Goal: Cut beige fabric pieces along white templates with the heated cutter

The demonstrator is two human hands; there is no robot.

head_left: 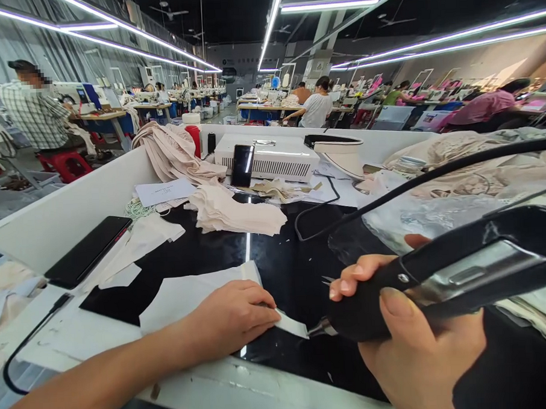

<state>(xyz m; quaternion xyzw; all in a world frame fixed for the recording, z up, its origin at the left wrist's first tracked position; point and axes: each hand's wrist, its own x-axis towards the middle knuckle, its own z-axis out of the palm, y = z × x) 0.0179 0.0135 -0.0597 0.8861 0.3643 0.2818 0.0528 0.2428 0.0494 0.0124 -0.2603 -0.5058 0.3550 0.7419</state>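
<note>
My left hand [241,311] presses down on a white fabric piece [189,292], its fingers together. A narrow strip of the fabric [293,325] sticks out past my fingertips. My right hand [424,354] is wrapped round a black handheld power tool [363,303] with a silver panel and a thick cable. The tool's pointed metal tip [322,328] is at the end of the strip; whether it touches is hard to tell. Thin pointed metal tips [327,280] show by my right fingers, their other end hidden.
Stacked cream fabric pieces [237,212] lie ahead. Behind them stand a propped phone [243,165] and a white vented box [271,159]. A black phone [89,248] lies left. Plastic-covered fabric [418,216] is piled right. The tool's cable [434,176] arches overhead. White walls [73,189] edge the table; people work beyond.
</note>
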